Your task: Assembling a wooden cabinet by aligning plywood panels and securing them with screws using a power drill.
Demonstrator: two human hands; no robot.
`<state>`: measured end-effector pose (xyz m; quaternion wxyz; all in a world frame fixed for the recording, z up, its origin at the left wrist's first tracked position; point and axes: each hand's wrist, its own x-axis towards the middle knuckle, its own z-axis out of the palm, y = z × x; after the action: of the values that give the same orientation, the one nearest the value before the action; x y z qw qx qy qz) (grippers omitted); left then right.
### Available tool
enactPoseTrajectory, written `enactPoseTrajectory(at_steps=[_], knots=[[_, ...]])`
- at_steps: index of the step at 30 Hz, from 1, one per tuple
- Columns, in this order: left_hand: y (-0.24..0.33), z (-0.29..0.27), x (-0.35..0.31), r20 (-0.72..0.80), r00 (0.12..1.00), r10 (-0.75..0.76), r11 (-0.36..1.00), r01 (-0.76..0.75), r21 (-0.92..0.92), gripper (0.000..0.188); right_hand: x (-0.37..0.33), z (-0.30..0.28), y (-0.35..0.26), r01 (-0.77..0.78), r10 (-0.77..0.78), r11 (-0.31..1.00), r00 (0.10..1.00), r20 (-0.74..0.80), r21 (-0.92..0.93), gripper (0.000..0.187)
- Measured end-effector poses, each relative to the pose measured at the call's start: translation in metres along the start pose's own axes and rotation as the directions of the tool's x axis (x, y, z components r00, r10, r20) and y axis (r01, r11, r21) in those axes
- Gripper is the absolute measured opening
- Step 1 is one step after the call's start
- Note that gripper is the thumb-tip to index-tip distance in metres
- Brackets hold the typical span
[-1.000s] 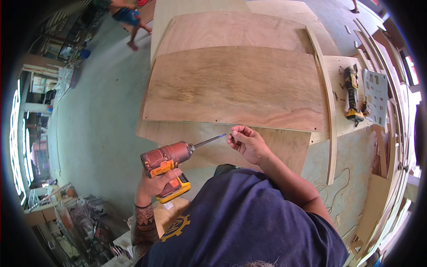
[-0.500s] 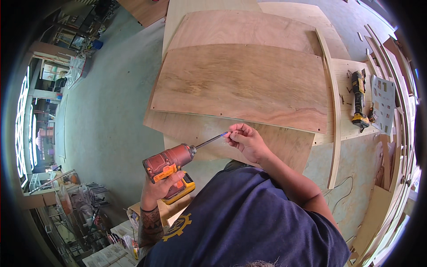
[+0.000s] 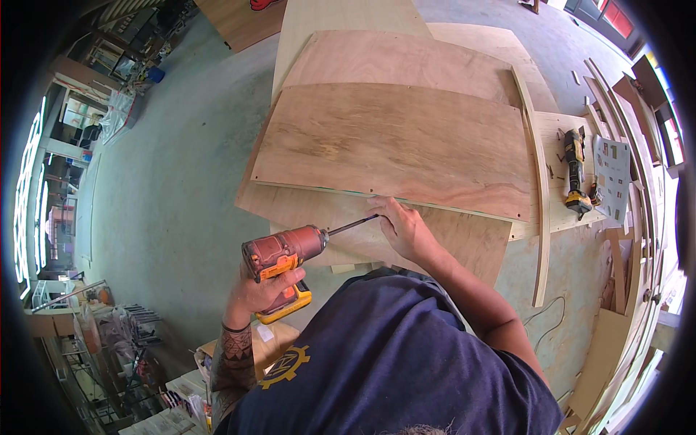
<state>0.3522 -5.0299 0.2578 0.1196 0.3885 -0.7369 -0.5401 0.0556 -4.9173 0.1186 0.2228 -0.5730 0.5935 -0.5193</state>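
At eight o'clock, your left hand (image 3: 255, 295) holds a barrel-shaped impact driver (image 3: 290, 248), axis and slender bit (image 3: 351, 226) toward two o'clock; your right hand (image 3: 406, 228) curls by its tip, grip unclear.

Item 1: T-shirt (image 3: 406, 362), navy blue, short-sleeved, cloth creased across the back.
Item 2: emblem (image 3: 285, 367), 1, yellow, gear-shaped with square teeth around a lettered centre; printed on the T-shirt.
Item 3: right sleeve (image 3: 528, 357), navy, plain, ending above the elbow.
Item 4: tattoo (image 3: 235, 346), left forearm, geometric, with triangles and banded rows; 1 narrow dark line at the wrist end, cord or ink unclear.
Item 5: hands, 2, bare: left hand (image 3: 264, 293), right hand (image 3: 407, 230).
Item 6: right forearm (image 3: 475, 286), 1, bare.
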Motion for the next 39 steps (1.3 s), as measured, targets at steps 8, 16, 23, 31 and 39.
enactPoseTrajectory(at_steps=[8, 16, 23, 31, 39], knots=[[0.023, -0.022, 0.03, 0.064, 0.993, 0.104, 0.943, -0.119, 0.31, 0.044, 0.022, -0.001, 0.001, 0.053, -0.029, 0.982, 0.991, 0.133, -0.179, 0.044], [0.095, -0.03, 0.118, 0.192, 0.97, 0.152, 0.816, -0.233, 0.529, 0.048, 0.057, 0.01, 0.034, -0.019, 0.029, 0.996, 0.993, 0.11, -0.088, 0.049], [0.125, -0.019, 0.15, 0.28, 0.957, -0.073, 0.763, -0.127, 0.634, 0.04, 0.046, 0.014, 0.055, -0.111, 0.136, 0.963, 0.987, 0.084, -0.246, 0.05], [0.158, -0.004, 0.171, 0.37, 0.889, -0.27, 0.706, -0.079, 0.704, 0.042, 0.044, 0.01, 0.058, -0.061, 0.066, 0.973, 0.998, 0.014, -0.221, 0.052], [0.164, 0.002, 0.187, 0.36, 0.866, -0.346, 0.661, -0.048, 0.749, 0.041, 0.033, -0.059, 0.045, -0.298, 0.279, 0.954, 0.877, -0.391, 0.011, 0.055]])
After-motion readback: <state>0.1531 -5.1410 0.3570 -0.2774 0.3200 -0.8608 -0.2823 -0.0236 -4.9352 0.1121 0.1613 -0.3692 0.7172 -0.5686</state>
